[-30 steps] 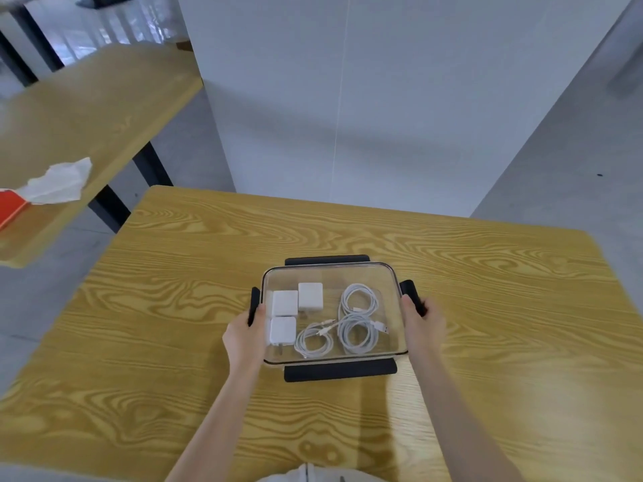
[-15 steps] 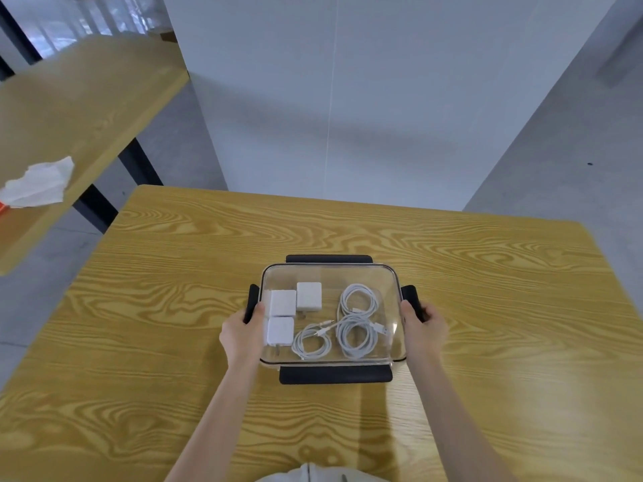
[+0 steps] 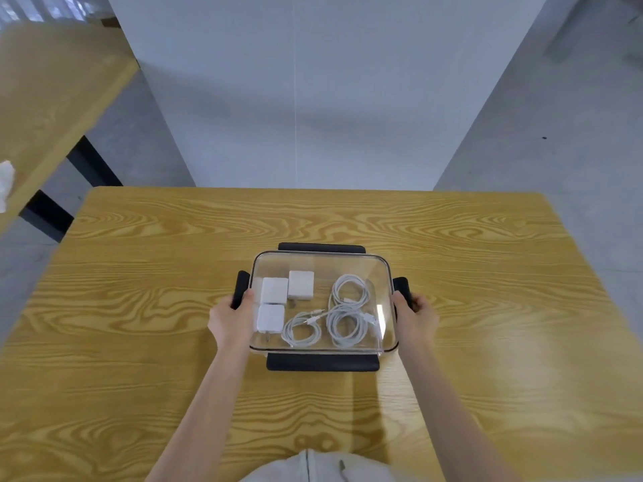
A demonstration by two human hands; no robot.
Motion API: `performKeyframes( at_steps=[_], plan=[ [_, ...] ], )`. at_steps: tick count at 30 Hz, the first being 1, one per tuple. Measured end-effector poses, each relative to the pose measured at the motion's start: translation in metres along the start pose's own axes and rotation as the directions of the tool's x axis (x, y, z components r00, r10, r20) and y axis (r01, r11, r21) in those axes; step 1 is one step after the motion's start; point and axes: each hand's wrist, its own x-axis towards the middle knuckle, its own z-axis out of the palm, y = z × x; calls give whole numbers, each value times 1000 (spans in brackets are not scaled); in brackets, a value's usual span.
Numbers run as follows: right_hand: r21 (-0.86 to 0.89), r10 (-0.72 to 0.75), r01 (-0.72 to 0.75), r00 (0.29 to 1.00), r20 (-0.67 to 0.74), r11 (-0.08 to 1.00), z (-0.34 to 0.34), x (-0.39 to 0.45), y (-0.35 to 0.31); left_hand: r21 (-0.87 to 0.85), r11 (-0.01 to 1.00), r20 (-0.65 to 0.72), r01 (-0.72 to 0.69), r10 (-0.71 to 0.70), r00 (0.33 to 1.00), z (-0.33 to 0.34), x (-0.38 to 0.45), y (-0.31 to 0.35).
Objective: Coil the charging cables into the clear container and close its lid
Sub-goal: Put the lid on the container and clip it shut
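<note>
The clear container [image 3: 322, 260] sits mid-table with its transparent lid on top and four black latch flaps around the rim. Inside lie three coiled white cables [image 3: 348, 307] on the right and three white charger bricks [image 3: 275, 290] on the left. My left hand [image 3: 231, 320] grips the left side at the black left latch [image 3: 240, 288]. On the opposite side, my right hand [image 3: 414, 316] holds the black right latch [image 3: 403, 290]. The near latch [image 3: 322, 362] and far latch [image 3: 322, 247] stick out flat.
The wooden table [image 3: 139, 307] extends well to both sides of the container. A second wooden table [image 3: 45, 92] stands at the upper left with a bit of white tissue [image 3: 5, 182] at its edge. A white partition rises behind.
The view has shifted, so the container appears lower and more central. Both hands stay on the side latches with little visible movement.
</note>
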Motion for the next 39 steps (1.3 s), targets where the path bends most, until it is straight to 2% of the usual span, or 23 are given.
performKeyframes(
  at_steps=[4, 9, 13, 19, 21, 23, 24, 26, 28, 29, 33, 37, 39],
  plan=[
    [4, 13, -13, 1000, -14, 1000, 2, 1, 1, -5, 999, 7, 36, -36, 999, -1, 2, -2],
    [68, 112, -112, 994, 4, 991, -2, 5, 3, -140, 985, 81, 100, -90, 993, -6, 6, -5],
    [-28, 23, -22, 999, 28, 999, -3, 5, 4, -181, 976, 84, 119, -106, 991, -6, 5, -6],
    [117, 81, -85, 996, 46, 989, -4, 4, 5, -261, 945, 120, 196, -169, 978, -8, 2, -4],
    [102, 76, -81, 996, 53, 992, -5, 4, 3, -191, 976, 88, 108, -93, 992, -8, 2, -6],
    [-49, 1, 1, 999, 32, 999, -8, 2, 0, 84, 987, 4, -134, 134, 991, -8, -2, -10],
    [-190, -88, 90, 996, 17, 978, -10, 1, -1, 242, 935, -18, -261, 274, 962, -7, -3, -13],
    [-496, -314, 299, 948, 56, 815, -13, -2, 0, 440, 792, -9, -423, 475, 880, -6, -5, -17],
    [-657, -418, 426, 890, 181, 622, -11, -6, 1, 479, 742, 33, -469, 519, 854, -2, -2, -20],
    [-671, -398, 436, 890, 223, 600, -10, -7, 1, 464, 756, 52, -461, 496, 867, -1, -1, -22],
    [-522, -284, 358, 933, 219, 774, -4, -15, 2, 345, 861, 29, -374, 389, 921, 3, -2, -22],
    [-292, -192, 217, 975, 110, 931, -3, -18, 3, 353, 838, 46, -417, 429, 902, 1, -3, -14],
    [-197, -154, 169, 984, 86, 966, -2, -17, 3, 353, 842, 60, -408, 415, 908, 1, -2, -12]
  ],
)
